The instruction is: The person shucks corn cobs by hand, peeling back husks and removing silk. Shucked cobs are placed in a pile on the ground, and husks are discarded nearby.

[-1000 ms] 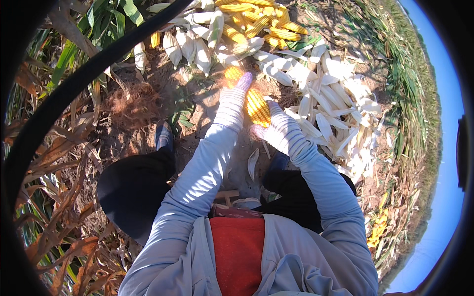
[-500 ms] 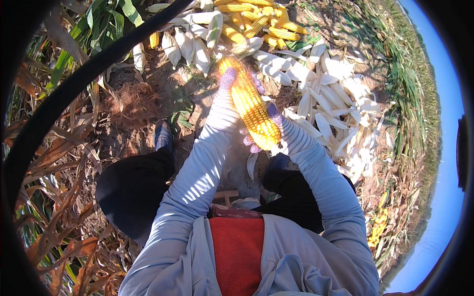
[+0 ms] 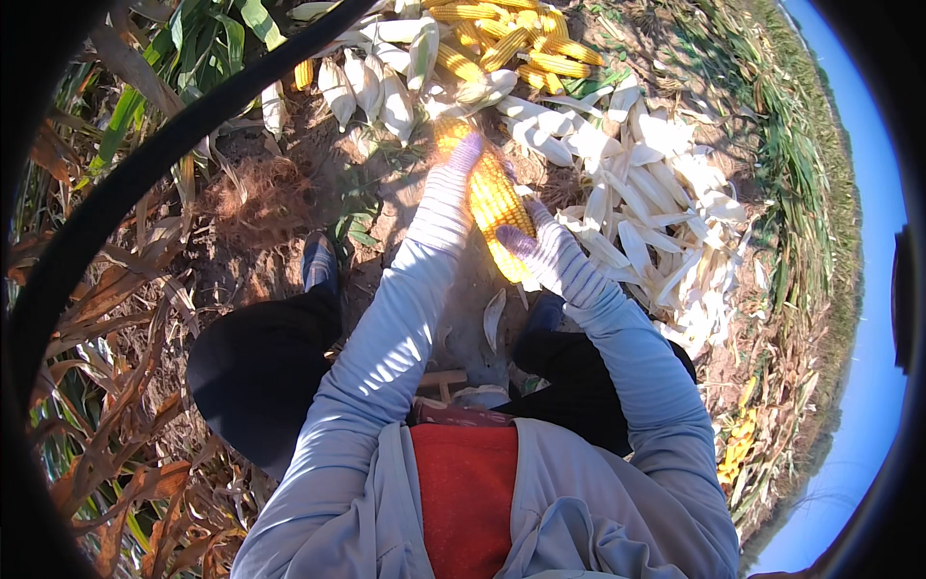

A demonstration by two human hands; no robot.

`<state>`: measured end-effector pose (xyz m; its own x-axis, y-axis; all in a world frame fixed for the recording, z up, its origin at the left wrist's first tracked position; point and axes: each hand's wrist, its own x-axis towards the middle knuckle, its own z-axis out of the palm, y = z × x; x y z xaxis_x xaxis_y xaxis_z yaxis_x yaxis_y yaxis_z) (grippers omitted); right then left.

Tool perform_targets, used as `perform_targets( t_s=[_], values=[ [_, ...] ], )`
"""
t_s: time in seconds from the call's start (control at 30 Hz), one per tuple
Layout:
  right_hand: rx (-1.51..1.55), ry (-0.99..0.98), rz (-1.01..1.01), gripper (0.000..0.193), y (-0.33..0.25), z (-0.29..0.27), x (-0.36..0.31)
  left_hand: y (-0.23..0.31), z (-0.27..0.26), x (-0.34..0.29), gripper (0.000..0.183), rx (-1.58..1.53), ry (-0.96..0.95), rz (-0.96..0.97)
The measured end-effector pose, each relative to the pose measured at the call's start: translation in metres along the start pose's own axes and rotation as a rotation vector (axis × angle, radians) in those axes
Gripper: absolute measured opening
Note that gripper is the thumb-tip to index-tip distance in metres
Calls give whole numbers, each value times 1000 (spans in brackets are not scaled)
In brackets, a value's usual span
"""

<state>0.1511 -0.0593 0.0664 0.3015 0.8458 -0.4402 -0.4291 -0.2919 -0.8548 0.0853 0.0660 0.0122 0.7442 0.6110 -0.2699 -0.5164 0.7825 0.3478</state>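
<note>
A husked yellow ear of corn (image 3: 495, 196) is held up in front of me, slanting from upper left to lower right. My left hand (image 3: 459, 162), in a purple-and-white striped glove, is closed round its upper part, the thumb lying along the near side. Around the lower part my right hand (image 3: 542, 243) is closed in a matching glove, its thumb across the kernels. Most of the fingers are hidden behind the ear. Some silk at the upper tip looks blurred.
Husked yellow ears (image 3: 502, 41) lie piled on the far ground. Ears in pale husks (image 3: 371, 89) lie beside them. Stripped husks (image 3: 646, 193) are heaped to the right. Brown silk (image 3: 256, 198) and dry stalks (image 3: 116, 386) lie on the left. A black strap-like band (image 3: 174, 145) crosses the upper left.
The right hand has shifted its grip, its thumb now lying over the ear's lower part. The left hand has moved slightly right along with the upper end of the ear.
</note>
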Motion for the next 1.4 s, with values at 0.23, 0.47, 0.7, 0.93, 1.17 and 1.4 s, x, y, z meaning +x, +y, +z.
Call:
perform_targets(
  t_s=[0.23,0.47,0.7,0.93,1.17,1.4],
  values=[
    [192,-199,285,76,-12,-4,-12,11,22,-11,46,-281,-148,-120],
    [257,-302,368,72,-5,-17,3,13,25,-14,41,-296,-36,-57],
    [193,-307,329,81,-12,-16,2,6,6,1,41,-114,92,93],
    [17,-129,290,75,-24,-14,0,-9,-4,12,40,40,168,219],
    [209,-139,216,69,-21,-19,-2,-10,-4,12,40,213,147,299],
    [404,26,56,71,-29,-12,-3,-8,-24,9,47,1208,274,415]
  ],
)
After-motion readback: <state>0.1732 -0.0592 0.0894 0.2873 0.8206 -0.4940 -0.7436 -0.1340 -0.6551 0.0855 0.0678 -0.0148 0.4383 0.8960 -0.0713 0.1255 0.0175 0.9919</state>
